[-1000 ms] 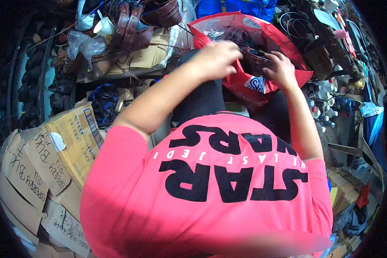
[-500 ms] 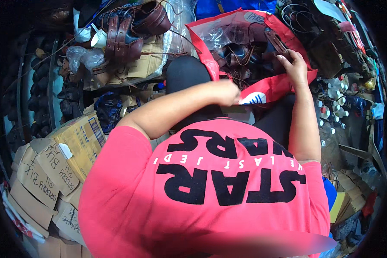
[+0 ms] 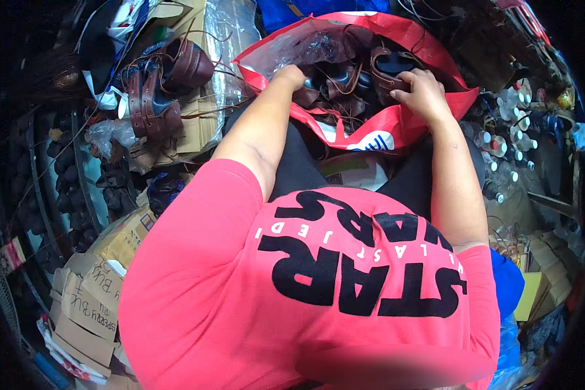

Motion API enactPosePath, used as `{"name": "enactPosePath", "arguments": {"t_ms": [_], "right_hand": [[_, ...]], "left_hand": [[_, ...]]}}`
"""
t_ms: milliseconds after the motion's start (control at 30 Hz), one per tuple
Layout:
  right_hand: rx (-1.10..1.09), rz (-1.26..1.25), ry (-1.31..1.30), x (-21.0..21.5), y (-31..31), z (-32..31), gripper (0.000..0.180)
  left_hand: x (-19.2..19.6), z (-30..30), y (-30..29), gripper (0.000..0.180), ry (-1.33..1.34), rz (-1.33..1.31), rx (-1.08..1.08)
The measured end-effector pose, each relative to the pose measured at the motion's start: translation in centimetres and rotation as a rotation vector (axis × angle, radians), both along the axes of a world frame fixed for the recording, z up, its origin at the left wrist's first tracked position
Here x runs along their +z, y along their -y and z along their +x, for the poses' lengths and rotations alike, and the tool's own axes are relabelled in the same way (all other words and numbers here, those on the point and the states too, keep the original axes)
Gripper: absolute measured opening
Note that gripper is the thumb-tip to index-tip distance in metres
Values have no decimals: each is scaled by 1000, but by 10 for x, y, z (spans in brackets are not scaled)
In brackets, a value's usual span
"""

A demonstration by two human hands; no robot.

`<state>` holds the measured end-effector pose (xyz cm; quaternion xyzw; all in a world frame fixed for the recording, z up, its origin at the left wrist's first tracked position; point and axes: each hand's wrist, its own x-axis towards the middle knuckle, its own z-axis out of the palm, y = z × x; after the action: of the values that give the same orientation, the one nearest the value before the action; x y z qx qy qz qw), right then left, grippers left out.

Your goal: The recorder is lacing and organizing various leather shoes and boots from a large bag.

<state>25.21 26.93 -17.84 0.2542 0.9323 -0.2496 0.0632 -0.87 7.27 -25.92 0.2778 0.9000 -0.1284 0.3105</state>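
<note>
A red and white bag [image 3: 461, 97] lies wide open across my lap, holding several brown leather shoe uppers with loose laces. My right hand [image 3: 424, 96] reaches over its right side, thumb and fingers pinching the edge of a brown leather shoe upper [image 3: 385, 79] with a dark inside. At the bag's left side, my left hand [image 3: 288, 77] is curled, its fingertips mostly hidden. Beside it in the bag sits another brown shoe upper [image 3: 339, 86]. What the left hand grips cannot be made out.
More brown shoe uppers [image 3: 153, 107] rest on plastic-wrapped cardboard [image 3: 198, 123] at the left. Small bottles [image 3: 517, 130] crowd the right side. Cardboard boxes [image 3: 88, 305] stand at lower left, near a rack of dark shoes [image 3: 62, 169].
My left hand has moved forward and left from the near edge of the bag to its left side. My right hand has shifted slightly left, still on a shoe upper. The bag's mouth is wider.
</note>
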Motion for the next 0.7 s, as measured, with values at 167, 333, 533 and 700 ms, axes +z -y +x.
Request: {"name": "enactPosePath", "arguments": {"t_ms": [167, 333, 533, 700], "right_hand": [[1, -18, 0, 3, 2, -5, 36], [-12, -27, -43, 2, 3, -3, 34], [-6, -46, -132, 7, 6, -10, 32], [-106, 12, -375, 1, -2, -4, 27]], "left_hand": [[-1, 12, 0, 39, -91, 179, 148], [-5, 16, 6, 48, -2, 10, 74], [6, 10, 7, 53, 204, 536, 286], [111, 36, 3, 32, 856, 1138, 863]]}}
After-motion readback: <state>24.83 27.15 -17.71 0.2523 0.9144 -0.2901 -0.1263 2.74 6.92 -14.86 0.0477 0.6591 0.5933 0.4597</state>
